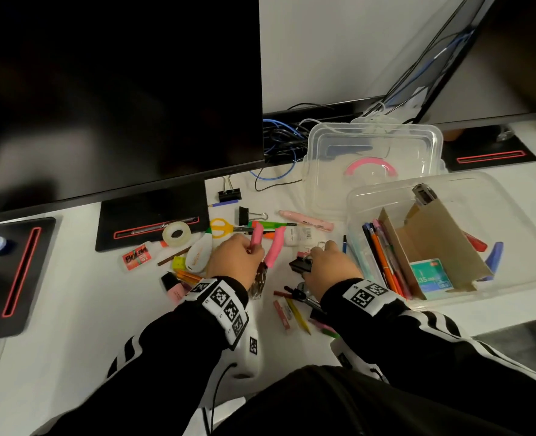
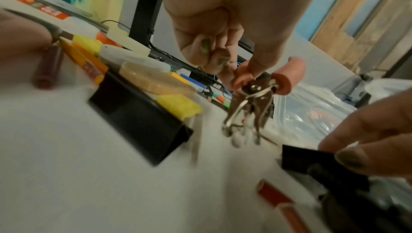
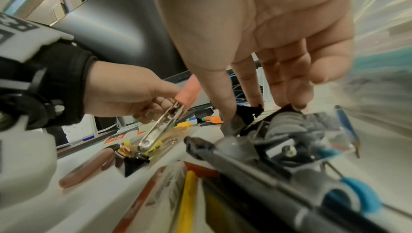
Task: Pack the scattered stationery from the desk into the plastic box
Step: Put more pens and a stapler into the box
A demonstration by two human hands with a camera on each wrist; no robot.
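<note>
Punch pliers (image 1: 268, 251), stiff and light, left of the box (image 1: 512, 196): left hand (image 1: 235, 259) grips one pink handle; right hand (image 1: 329, 267) pinches a black clip (image 1: 299, 265).

Both forearms, in black sleeves with white stripes and marker-printed wristbands, reach forward side by side over the desk, palms down. The left hand (image 1: 235, 259) is curled, its thumb and fingers pinching one pink-sleeved handle of a punch plier (image 1: 268, 251), which hangs from the grip with its metal head pointing down. The right hand (image 1: 331, 265) sits just beside it, lower to the surface, its thumb and fingertips (image 3: 296, 95) closing on a black binder clip (image 1: 301, 265); the remaining fingers are held fairly straight and close together.
</note>
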